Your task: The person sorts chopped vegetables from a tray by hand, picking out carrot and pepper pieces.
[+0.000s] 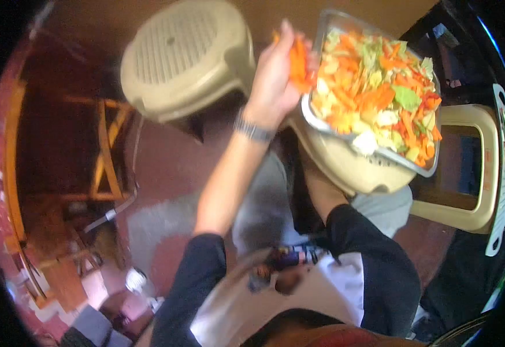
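1. In your grip: your left hand (271, 87) is closed around orange vegetable strips (299, 63). They look light, bendable and probably damp, so a loose cupped hold along their length should suit them; a hard squeeze could make them slip.
2. Just beside that grip: the metal tray (320, 124) holds mixed cut vegetables (374, 98). The full load is likely heavy and loose, best held by opposite rims and kept level. The leafy bits look more fragile.
3. Below the tray: a beige support (345, 162), with your right forearm (325, 194) reaching under. Your right hand is hidden; I can't tell its grip.
4. Farther, past your wrist: a ridged stool (174, 46).
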Tool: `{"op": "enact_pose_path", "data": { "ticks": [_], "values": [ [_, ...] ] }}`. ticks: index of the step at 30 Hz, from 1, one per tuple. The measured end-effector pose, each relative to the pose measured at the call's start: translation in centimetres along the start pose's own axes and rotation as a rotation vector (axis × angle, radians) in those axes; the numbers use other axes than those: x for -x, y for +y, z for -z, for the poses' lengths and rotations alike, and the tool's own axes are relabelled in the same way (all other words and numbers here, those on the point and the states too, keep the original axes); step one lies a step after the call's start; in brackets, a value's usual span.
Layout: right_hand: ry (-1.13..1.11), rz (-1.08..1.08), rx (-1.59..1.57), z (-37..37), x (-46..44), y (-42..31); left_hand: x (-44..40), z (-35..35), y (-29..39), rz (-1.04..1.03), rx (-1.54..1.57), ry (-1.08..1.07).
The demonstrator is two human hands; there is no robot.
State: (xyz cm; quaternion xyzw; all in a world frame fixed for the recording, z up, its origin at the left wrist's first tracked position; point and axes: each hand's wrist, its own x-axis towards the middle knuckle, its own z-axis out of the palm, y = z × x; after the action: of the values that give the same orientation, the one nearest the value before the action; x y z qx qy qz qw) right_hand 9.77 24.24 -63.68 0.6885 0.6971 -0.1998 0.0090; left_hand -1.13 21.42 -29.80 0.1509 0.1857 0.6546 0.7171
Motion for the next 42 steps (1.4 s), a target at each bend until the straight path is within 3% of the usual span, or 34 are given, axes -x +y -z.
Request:
{"op": "enact_pose_path", "data": {
  "ticks": [2, 11, 14, 18, 20, 21, 24, 27, 29, 30, 31, 33, 34, 35, 40, 42],
  "values": [
    [-0.035, -0.055, 0.017, -0.4, -0.3, -0.1, 0.9, -0.2, 0.9, 0.049, -0.025, 0.115],
    [0.050, -0.077, -0.122, 0.6, 1.6, -0.1, 0.9, 0.4, 1.0, 0.113, 0.145, 0.061],
    [0.204, 0.014, -0.279, 1.4, 5.5, 0.2, 1.4, -0.4, 0.7, 0.097, 0.140, 0.081],
    [0.382, 0.317, -0.529, 5.6, 13.9, -0.7, 3.1, -0.1, 0.4, 0.073, 0.174, 0.071],
    [0.202, 0.438, -0.659, 8.9, 18.4, -1.2, 4.7, 0.0, 0.4, 0.084, 0.191, 0.065],
    [-0.102, 0.397, -0.783, 11.5, 20.5, -1.7, 5.4, 0.3, 0.7, 0.095, 0.226, 0.019],
    [-0.032, 0.763, -0.526, 16.5, 25.5, -1.7, 6.5, 0.9, 2.3, 0.091, 0.245, 0.051],
    [-0.033, 0.932, -0.617, 24.2, 28.1, -3.0, 5.6, 2.2, 2.8, 0.071, 0.204, 0.030],
    [0.194, 0.864, -0.673, 30.7, 26.5, -3.3, 4.7, 1.8, 2.7, 0.040, 0.162, 0.042],
    [0.348, 0.667, -0.684, 35.1, 26.0, -3.7, 4.3, 1.3, 2.6, 0.035, 0.186, 0.037],
    [0.607, 0.648, -0.517, 38.3, 23.7, -3.2, 3.9, 0.8, 2.5, 0.027, 0.210, 0.027],
    [0.706, 0.601, -0.588, 43.9, 18.3, -0.9, 3.2, -0.5, 2.2, 0.020, 0.240, 0.004],
    [0.595, 0.441, -0.439, 46.7, 16.7, -0.5, 2.6, -0.5, 1.8, 0.007, 0.213, -0.013],
    [0.591, 0.423, -0.198, 48.3, 14.2, 0.0, 1.8, -0.2, 1.3, -0.007, 0.185, -0.027],
    [0.161, 0.660, 0.111, 48.0, 3.4, 0.7, 0.6, -2.6, -1.6, -0.181, -0.008, 0.081],
    [0.067, 0.610, 0.334, 46.5, 1.8, 0.3, 0.4, -2.6, -1.9, -0.201, -0.026, 0.077]
  ]
}}
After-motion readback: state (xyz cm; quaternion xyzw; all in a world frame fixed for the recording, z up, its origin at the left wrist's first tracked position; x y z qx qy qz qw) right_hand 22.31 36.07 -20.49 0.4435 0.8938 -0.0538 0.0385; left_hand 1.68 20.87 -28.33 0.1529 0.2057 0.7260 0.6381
